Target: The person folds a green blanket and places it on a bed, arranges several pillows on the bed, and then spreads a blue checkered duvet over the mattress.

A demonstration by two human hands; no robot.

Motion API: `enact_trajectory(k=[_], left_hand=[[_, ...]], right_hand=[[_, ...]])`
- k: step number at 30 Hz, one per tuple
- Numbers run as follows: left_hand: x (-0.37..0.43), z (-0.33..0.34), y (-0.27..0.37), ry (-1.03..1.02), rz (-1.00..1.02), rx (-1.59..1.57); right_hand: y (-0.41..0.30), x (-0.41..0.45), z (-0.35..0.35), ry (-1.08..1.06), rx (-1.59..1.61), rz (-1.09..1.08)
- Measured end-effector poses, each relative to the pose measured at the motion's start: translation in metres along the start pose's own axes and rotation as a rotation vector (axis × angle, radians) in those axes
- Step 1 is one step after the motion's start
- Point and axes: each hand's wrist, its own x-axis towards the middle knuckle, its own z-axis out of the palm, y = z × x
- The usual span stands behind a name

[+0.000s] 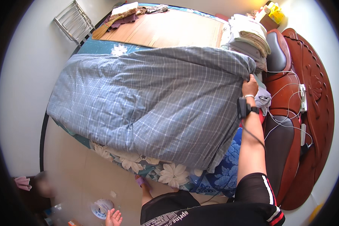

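Observation:
My right hand [250, 86], with a bracelet at the wrist and a black device strapped to the forearm, grips the upper right corner of a grey-blue checked quilt [158, 101]. The quilt spreads rumpled over the bed, its corner bunched at my fingers. My left hand [113, 217] is at the bottom edge, palm up with fingers apart, holding nothing. Under the quilt show a floral teal sheet [173, 174] and a blue patterned cloth [228, 163]. A bamboo mat [169, 26] lies along the far side of the bed.
Folded bedding [250, 36] is stacked by the carved wooden headboard [313, 82]. White cables run from a power strip [303, 97] beside eyeglasses [264, 98]. A broom [103, 29] and clothes lie at the far left corner. A round printed container [101, 208] stands on the floor.

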Motion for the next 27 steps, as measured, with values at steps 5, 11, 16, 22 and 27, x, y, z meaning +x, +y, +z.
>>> enact_trajectory(k=[5,11,16,22,27], left_hand=[[-0.016,0.014,-0.001,0.008,-0.003,0.094],[0.006,0.002,-0.019,-0.004,-0.068,0.043],[0.036,0.033,-0.016,-0.106,-0.022,0.151],[0.043,0.157,0.002,-0.303,0.048,0.325],[0.068,0.246,-0.024,-0.596,0.469,1.134]], right_hand=[[0.058,-0.073,0.047,-0.406,0.042,0.094],[0.115,-0.309,-0.019,-0.943,0.329,0.622],[0.131,-0.419,-0.031,-0.815,0.219,1.08],[0.101,-0.436,0.006,-0.962,0.248,0.986],[0.059,-0.376,-0.023,-1.07,0.567,0.96]])
